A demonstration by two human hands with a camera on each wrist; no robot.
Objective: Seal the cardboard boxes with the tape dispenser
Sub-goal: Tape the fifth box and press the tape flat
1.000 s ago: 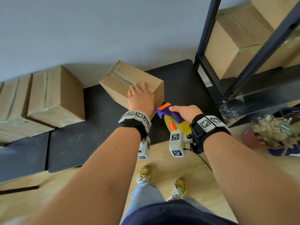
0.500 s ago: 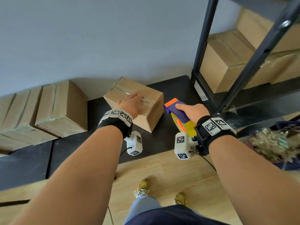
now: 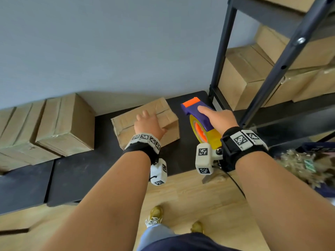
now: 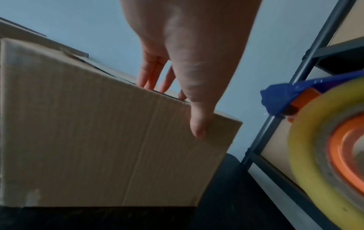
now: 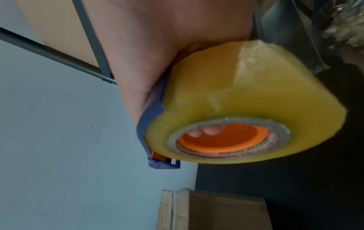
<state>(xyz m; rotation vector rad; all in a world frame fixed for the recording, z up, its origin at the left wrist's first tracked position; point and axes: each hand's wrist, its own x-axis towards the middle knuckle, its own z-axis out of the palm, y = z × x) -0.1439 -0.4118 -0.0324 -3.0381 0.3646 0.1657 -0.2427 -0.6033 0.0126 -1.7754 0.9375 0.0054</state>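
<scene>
Lying on the black platform [image 3: 76,171] near the wall, the cardboard box [image 3: 126,120] is seen with its top flaps closed, and the seam between them runs across the top. It is touched by the left hand [image 3: 147,125]: the fingers [image 4: 149,77] are laid almost straight on the top face, while the thumb [image 4: 199,124] is pressed on the near side of the box, so the upper edge is held between them.

Just to the right of the box, apart from it, the tape dispenser [image 3: 198,113] is held above the platform by the right hand [image 3: 218,117]. The hand is closed around the purple body, the index finger is stretched along the top toward the orange front end, and other fingertips [image 5: 211,130] are seen inside the orange core of the yellowish tape roll [image 5: 246,99].

Further left on the platform, a group of other boxes [image 3: 59,125] is placed against the wall. On the right side, a dark metal shelf [image 3: 220,51] is standing, and more boxes [image 3: 241,77] are stored on it. Wooden floor [image 3: 195,200] is visible below.
</scene>
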